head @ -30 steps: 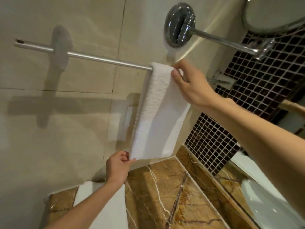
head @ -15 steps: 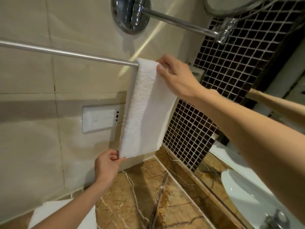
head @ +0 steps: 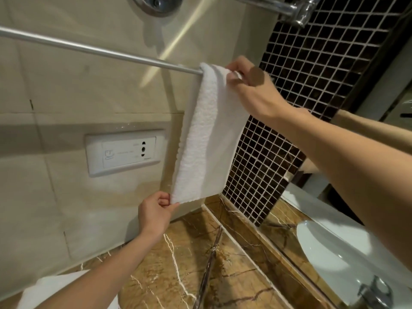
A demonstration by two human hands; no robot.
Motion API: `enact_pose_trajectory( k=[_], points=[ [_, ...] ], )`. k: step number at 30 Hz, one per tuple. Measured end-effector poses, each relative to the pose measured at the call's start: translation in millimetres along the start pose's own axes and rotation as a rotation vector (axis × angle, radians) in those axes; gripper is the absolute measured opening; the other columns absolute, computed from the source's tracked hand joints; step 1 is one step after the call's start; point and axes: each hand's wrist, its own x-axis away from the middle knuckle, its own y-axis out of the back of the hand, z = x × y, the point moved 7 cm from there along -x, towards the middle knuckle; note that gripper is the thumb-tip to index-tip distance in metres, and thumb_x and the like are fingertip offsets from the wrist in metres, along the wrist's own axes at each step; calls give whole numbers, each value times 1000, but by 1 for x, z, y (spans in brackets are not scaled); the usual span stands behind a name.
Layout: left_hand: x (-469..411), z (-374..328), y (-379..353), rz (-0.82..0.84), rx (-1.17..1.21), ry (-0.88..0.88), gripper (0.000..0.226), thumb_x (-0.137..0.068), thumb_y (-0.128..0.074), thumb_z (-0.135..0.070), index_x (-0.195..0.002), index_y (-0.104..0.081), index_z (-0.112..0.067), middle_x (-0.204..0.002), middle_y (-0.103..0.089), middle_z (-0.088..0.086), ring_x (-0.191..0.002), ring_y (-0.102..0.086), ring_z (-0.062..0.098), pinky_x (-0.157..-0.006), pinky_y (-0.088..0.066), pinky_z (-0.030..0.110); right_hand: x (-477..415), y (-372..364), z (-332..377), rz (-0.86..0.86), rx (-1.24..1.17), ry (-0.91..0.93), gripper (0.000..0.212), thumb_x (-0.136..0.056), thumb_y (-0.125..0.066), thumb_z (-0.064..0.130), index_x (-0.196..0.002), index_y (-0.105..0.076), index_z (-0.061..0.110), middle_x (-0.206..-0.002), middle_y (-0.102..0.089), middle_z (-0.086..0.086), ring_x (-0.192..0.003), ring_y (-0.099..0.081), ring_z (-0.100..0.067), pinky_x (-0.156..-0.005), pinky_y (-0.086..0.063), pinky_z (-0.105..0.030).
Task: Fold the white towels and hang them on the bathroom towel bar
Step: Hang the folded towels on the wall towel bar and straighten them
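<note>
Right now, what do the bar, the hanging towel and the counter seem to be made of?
The towel bar is probably metal, satin silver with a soft sheen. The towel is white terry cloth, by its nubby looped surface. The counter looks like polished brown marble with pale veins, possibly imitation.

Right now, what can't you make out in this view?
Head view:
- Towel bar: left end cut off by the frame, right end behind the hung towel and right hand.
- Second towel: hidden by the left arm and bottom edge.
- Socket plate lettering: too small.
</note>
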Motion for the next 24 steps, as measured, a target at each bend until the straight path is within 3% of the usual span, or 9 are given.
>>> enact_pose_trajectory(
  k=[4, 13, 20, 24],
  points=[
    [0, -5, -5, 7, -4, -2, 34, -63, -87, -14, -63, -57, -28, -62, -61, -10, -58, -55, 6, -58, -44, 21, -1, 3, -8, 8, 4, -24, 16, -94, -39, 23, -97, -54, 17, -85, -57, 9, -75, -55, -3, -56, -42, -12],
    [3, -12, -14, 70, -21, -18, 29, -67, -84, -15, -68, -58, -28, -67, -62, -9, -63, -57, 5, -57, -42, 17, -4, 9, -19, 24, 62, -8, 11, -95, -42, 25, -96, -52, 22, -88, -55, 5, -76, -48, -5, -63, -38, -25],
    [0, -9, -13, 76, 31, -2, 29, -66, -85, -16, -71, -59, -28, -73, -66, -5, -69, -62, 11, -65, -51, 23, -4, 9, -19, -1, 40, -44, 11, -94, -42, 24, -93, -53, 23, -85, -55, 7, -78, -51, -7, -64, -39, -25],
    [-3, -8, -10, 78, 79, -6, 30, -66, -85, -17, -77, -61, -29, -77, -67, -6, -73, -63, 8, -63, -46, 15, -2, 11, -14, -2, 53, -72, 18, -94, -41, 26, -98, -59, 24, -90, -60, 5, -86, -56, -13, -68, -43, -26]
  ],
)
